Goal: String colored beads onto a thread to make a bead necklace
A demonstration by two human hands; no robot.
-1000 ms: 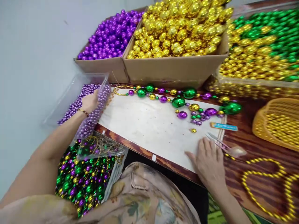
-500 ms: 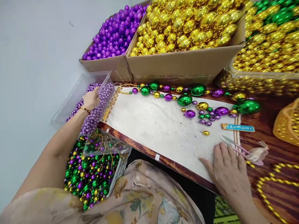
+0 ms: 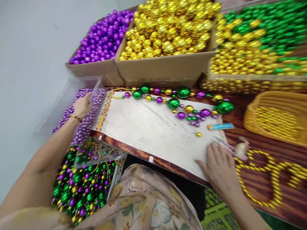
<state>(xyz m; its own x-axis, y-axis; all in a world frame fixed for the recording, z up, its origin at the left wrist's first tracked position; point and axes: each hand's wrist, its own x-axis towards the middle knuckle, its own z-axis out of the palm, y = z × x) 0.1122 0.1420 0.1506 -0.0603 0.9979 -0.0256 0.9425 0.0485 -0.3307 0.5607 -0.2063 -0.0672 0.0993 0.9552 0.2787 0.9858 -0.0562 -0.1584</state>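
Note:
My left hand (image 3: 82, 105) reaches into a clear plastic bin (image 3: 45, 119) and touches the small lilac beads (image 3: 96, 99) there; its fingers are bent downward and mostly hidden. My right hand (image 3: 219, 161) lies flat and open at the right end of a white cloth (image 3: 144, 124), fingers stretched out. Just beyond its fingertips are scissors (image 3: 226, 147) with pink handles, partly covered. Along the cloth's far edge runs a strung necklace of green, gold and purple beads (image 3: 174, 103). A loose gold bead (image 3: 199, 134) rests near a blue-labelled strip (image 3: 220, 126).
Cardboard boxes of purple beads (image 3: 103, 38) and gold beads (image 3: 165, 28) stand at the back. Green and gold beads (image 3: 249, 41) fill a container at right. An orange basket (image 3: 249, 116) and a gold bead string (image 3: 275, 182) sit at right. Finished-looking bead strands (image 3: 79, 182) hang lower left.
The view has swung to the right, so more of the orange basket and gold bead string shows. My left hand stays in the lilac beads, and my right hand stays flat.

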